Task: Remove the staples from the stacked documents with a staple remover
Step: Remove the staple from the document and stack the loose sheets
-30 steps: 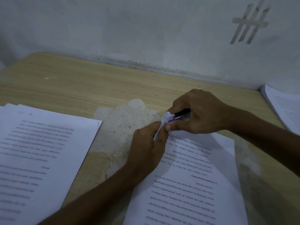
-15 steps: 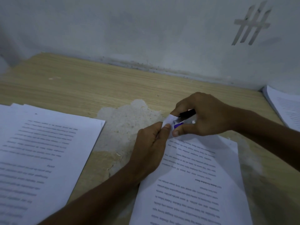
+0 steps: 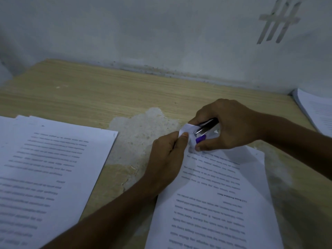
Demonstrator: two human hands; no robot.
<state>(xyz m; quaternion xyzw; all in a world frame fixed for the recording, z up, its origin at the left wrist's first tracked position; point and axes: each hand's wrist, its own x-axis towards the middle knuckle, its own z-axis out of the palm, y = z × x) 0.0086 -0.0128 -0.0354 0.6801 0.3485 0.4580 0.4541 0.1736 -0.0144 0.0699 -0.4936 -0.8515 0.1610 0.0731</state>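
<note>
Staple itself: not discernible; the contact zone is small and dim. The staple remover (image 3: 206,131) is mostly covered by the right hand (image 3: 231,126). Only a dark upper part, a metal strip and a purple part show, and whether its tip is on the paper cannot be told. Printed text on all sheets is blurred and unreadable. The left stack (image 3: 45,168) is cut off at the left and bottom edges, the right stack (image 3: 316,112) at the right edge, and both forearms run out of frame. Remover position: inside the right hand's curled grip, thumb below and fingers over the top, tip pointing left at the raised corner (image 3: 186,129) of the centre document (image 3: 215,203). The left hand (image 3: 167,159) pinches that corner between thumb and fingers, just left of the remover and approx. touching it. The rest of the doc lies flat on the wooden table (image 3: 107,90), text upside down to the camera, with the left forearm crossing its lower left edge. A worn pale patch (image 3: 143,130) in the table surface sits between the left stack and the hands. Behind the table: a grey wall (image 3: 143,33) with a light hash-shaped mark (image 3: 278,20) at upper right. The right stack lies well apart from the hands.
</note>
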